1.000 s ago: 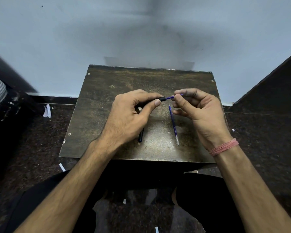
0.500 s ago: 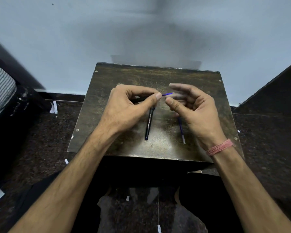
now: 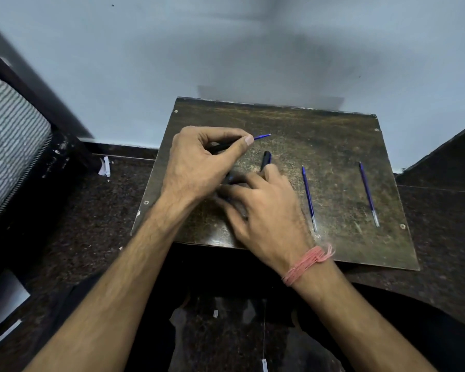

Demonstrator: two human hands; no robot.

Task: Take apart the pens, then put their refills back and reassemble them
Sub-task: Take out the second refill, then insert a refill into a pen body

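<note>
My left hand (image 3: 196, 165) grips a black pen barrel (image 3: 220, 146) above the wooden board (image 3: 320, 130). A blue refill tip (image 3: 262, 136) sticks out of the barrel to the right. My right hand (image 3: 266, 210) lies low on the board, its fingers stretched left under my left hand. It covers most of a second black pen (image 3: 265, 158), whose far end shows beyond the knuckles. Blur hides whether the fingers hold anything. Two loose blue refills (image 3: 308, 197) (image 3: 368, 193) lie on the board to the right.
The board sits low on a dark speckled floor against a pale wall. A striped cushion (image 3: 8, 135) on dark furniture stands at the left, and a dark slanted panel (image 3: 446, 154) at the right. Paper scraps (image 3: 104, 166) lie on the floor.
My right hand let go of the refill end and dropped onto the board over the lying pen. My left hand still holds the barrel with the refill in it. The camera turned left.
</note>
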